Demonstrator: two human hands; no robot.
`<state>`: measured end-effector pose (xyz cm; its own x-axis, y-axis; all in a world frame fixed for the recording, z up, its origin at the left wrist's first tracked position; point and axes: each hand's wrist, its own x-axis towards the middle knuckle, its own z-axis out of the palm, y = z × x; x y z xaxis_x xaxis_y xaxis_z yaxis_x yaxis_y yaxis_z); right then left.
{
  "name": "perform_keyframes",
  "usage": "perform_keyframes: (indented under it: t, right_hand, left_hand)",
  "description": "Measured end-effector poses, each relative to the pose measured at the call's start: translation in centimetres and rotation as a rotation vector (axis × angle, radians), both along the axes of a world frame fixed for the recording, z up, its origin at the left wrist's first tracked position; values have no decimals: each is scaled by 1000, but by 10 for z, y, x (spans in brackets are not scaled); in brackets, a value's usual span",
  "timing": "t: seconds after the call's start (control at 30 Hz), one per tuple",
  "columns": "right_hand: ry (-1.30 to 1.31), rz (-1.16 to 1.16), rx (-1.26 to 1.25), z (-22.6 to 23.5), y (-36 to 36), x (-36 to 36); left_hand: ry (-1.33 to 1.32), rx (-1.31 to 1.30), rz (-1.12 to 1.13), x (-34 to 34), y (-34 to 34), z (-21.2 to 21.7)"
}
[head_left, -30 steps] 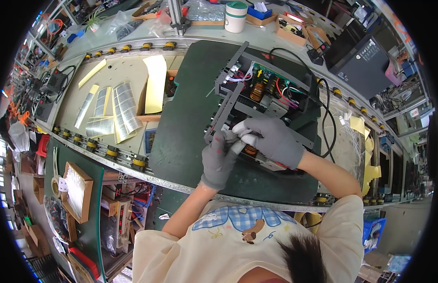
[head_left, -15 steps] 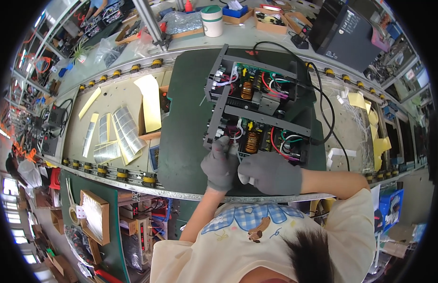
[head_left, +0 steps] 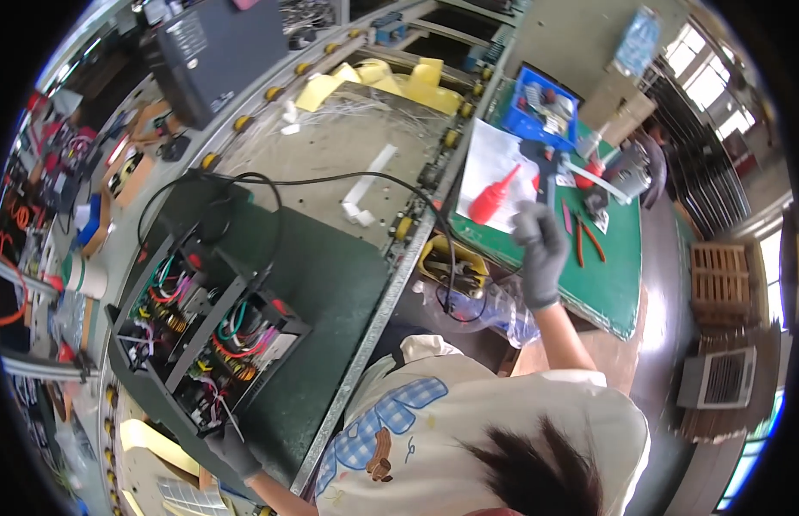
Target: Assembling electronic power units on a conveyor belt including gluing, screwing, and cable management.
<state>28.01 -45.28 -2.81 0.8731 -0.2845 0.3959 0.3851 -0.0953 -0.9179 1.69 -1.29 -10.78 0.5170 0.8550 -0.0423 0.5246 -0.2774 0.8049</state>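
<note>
- Gripping the near corner of the open electronics chassis (head_left: 206, 344), the gloved left hand (head_left: 231, 447) keeps its fingers curled on the black frame, seemingly to steady the unit on the dark green mat (head_left: 330, 284)
- Right hand (head_left: 537, 249), also gloved, is stretched to the side table (head_left: 614, 284) with fingers half spread; whether it holds anything I cannot tell
- Just beyond that hand lie a red squeeze bottle (head_left: 494, 196) on white paper, pliers with red handles (head_left: 586, 236) and a blue parts bin (head_left: 544, 107) at the far edge, probably kept within arm's reach
- 1 black cable (head_left: 330, 181) loops from the chassis across the roller conveyor (head_left: 348, 138) toward the side table's near edge
</note>
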Motion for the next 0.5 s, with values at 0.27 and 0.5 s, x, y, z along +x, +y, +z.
perform_keyframes:
  t: [0.27,0.5]
  right_hand:
    - [246,-946,-415,-89,-254,34]
    - [970,-583,-1238,-96,-234,62]
  left_hand:
    - [-294,35,178,1,2,-53]
    - [-216,105,389,-14,-73,-1]
